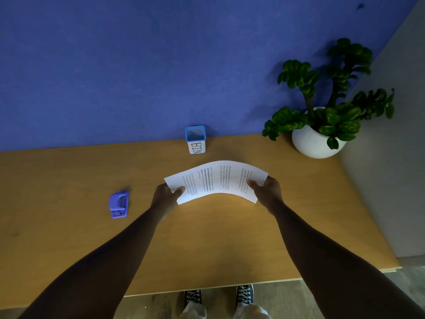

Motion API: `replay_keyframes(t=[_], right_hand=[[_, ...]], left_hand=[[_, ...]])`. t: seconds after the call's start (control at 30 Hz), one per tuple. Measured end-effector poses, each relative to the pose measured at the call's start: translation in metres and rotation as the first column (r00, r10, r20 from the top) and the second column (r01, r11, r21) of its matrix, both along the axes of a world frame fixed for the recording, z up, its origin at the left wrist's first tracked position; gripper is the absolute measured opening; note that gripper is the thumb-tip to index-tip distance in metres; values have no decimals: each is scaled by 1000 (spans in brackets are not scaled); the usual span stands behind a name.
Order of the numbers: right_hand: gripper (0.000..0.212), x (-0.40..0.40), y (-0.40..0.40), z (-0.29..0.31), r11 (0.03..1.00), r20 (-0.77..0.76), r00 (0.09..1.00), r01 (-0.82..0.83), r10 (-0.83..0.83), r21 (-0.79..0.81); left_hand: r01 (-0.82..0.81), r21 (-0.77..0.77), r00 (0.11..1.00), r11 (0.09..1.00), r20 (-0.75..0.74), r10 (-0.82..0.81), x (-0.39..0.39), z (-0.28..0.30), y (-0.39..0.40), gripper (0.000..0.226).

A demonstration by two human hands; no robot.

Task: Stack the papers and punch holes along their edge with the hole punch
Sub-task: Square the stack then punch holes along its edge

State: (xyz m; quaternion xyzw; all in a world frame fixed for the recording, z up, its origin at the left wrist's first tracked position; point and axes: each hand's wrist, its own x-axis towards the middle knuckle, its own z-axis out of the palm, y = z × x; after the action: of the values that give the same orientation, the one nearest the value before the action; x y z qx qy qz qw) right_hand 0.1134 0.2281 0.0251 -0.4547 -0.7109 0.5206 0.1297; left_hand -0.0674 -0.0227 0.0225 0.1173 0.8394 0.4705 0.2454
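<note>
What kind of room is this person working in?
Probably an office or study corner: a wooden desk against a blue wall, with a hole punch, printed papers and a potted plant.

papers point(216, 180): bowed upward above surface point(69, 238) | left hand point(166, 195), right hand point(266, 192): pinching opposite ends | hole punch point(119, 204): left of papers, apart | bin point(195, 139): behind papers

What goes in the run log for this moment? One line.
stage: stacking | papers: held by left hand, right hand | punch: on desk, untouched
</note>
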Motion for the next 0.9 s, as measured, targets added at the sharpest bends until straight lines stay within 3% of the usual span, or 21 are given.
replay_keyframes(t=[0.13, 0.33, 0.57, 0.7, 0.8, 0.9], right_hand=[[27, -2, 2, 13, 995, -56, 995, -75, 78, 63], [13, -4, 8, 32, 997, -193, 981, -41, 29, -59], [14, -3, 12, 33, 966, -335, 934, 40, -127, -254], [15, -4, 12, 33, 940, -382, 902, 68, -202, -335], [18, -5, 8, 34, 918, -405, 879, 83, -251, -389], [20, -5, 1, 34, 900, -430, 859, 77, -278, -429]], left_hand=[[-46, 119, 999, 992, -16, 49, -8, 10, 1, 21], [-122, 248, 991, 961, -27, 133, -24, 26, 0, 15], [-303, 341, 953, 890, 135, 272, -27, 36, 1, 35], [-440, 385, 891, 812, 298, 341, -24, 42, 9, 45], [-485, 437, 855, 758, 417, 308, -17, 45, 15, 49], [-496, 477, 841, 726, 472, 264, -8, 46, 24, 37]])
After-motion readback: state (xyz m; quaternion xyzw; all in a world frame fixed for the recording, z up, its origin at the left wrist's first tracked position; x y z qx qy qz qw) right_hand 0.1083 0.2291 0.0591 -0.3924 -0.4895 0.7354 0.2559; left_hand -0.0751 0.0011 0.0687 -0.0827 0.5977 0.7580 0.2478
